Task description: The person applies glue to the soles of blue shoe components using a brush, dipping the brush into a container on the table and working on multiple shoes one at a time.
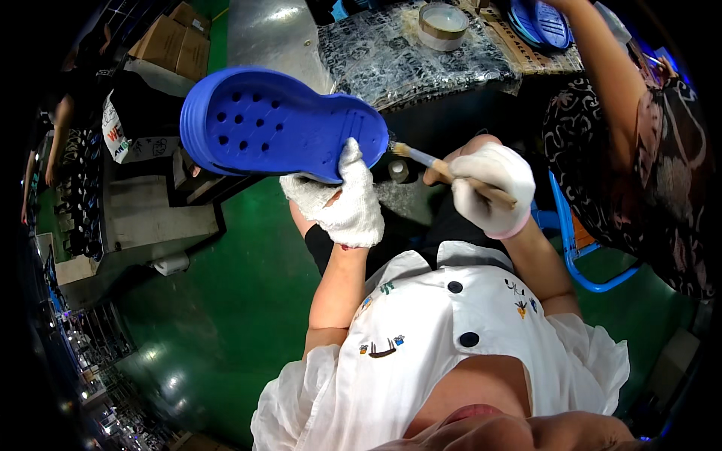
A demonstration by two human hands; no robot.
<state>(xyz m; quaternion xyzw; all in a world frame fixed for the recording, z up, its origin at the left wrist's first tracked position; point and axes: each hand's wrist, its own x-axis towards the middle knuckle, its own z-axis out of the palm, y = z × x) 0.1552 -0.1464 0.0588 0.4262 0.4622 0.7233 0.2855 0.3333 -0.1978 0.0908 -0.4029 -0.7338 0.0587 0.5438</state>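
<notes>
My left hand (344,204), in a white knit glove, grips a blue foam clog (301,124) near its narrow end, the thumb lying over the edge. Rows of round holes run through the clog's wide end, which points left. In my right hand (498,186), also in a white glove, is a thin brush (430,160) with a wooden handle. Its dark bristle tip is at the narrow end of the clog; whether they touch I cannot tell. Below the brush, a small round pot or bottle (398,171) shows near my lap, partly in shadow.
A plastic-wrapped bench top (421,79) lies ahead, with a tape roll (442,27) on it. Several blue clog pieces (543,26) sit at the far right, beside a co-worker's arm (613,75). A blue-framed chair (575,248) stands right; cardboard boxes (171,43) are at far left.
</notes>
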